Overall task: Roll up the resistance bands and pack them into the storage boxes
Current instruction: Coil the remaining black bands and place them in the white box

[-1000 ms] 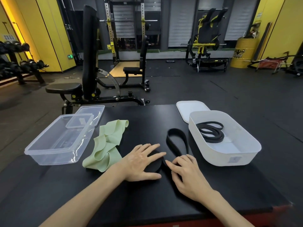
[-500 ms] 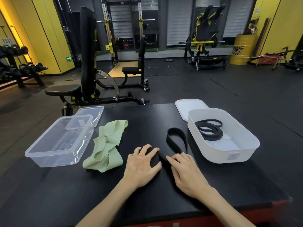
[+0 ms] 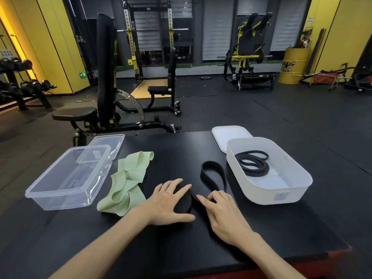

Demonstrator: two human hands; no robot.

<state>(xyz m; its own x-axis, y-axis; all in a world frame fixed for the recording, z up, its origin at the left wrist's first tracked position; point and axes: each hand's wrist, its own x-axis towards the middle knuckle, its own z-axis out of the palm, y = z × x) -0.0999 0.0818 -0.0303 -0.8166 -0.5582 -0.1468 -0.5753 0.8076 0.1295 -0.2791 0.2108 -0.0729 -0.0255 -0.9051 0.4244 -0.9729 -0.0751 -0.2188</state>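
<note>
A black resistance band lies on the black table, partly wound into a flat roll, with its loose loop stretching away toward the white box. My left hand lies over the roll, which sits between its forefinger and thumb. My right hand is just right of the roll; its forefinger points onto the strip and its other fingers curl over it. A crumpled pale green band lies to the left. Another coiled black band lies inside the white storage box.
A clear plastic box stands at the left with its clear lid behind it. The white lid lies behind the white box. A weight bench stands beyond the table's far edge. The table's red front edge is close.
The roll has grown and the loose strip between roll and loop has shortened. My left hand has shifted over the roll, and my right hand's fingers have curled over the strip.
</note>
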